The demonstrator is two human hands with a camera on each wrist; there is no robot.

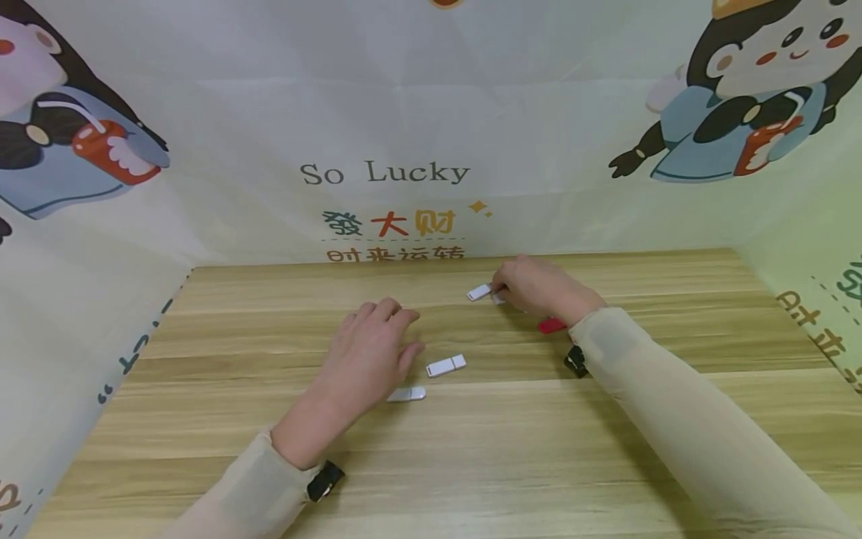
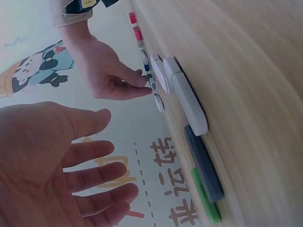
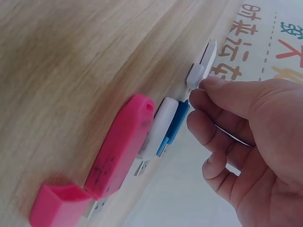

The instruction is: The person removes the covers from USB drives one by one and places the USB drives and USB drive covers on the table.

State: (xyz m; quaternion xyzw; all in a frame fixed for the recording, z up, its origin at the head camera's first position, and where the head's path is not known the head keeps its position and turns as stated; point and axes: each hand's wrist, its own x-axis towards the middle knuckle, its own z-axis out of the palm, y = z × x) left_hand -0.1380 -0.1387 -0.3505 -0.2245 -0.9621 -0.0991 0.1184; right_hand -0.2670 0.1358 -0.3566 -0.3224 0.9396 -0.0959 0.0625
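My right hand (image 1: 539,288) reaches to the back of the table, where its thumb and forefinger pinch the near end of a white USB stick (image 1: 480,292). A small white cap (image 3: 194,75) lies right at those fingertips. My left hand (image 1: 373,352) hovers palm down, holding nothing, its fingers spread in the left wrist view. Near its thumb lie a white USB stick with a seam across it (image 1: 447,365) and a rounded white one (image 1: 407,394), partly hidden by the hand. Dark (image 2: 203,163) and green (image 2: 206,198) sticks also show in the left wrist view.
Beside my right hand lies a red USB stick (image 3: 118,146), its plug bare and its red cap (image 3: 59,205) just off the end. A white stick (image 3: 161,125) and a blue stick (image 3: 178,122) with bare plugs lie beyond it. A printed cloth wall (image 1: 404,112) stands behind the table.
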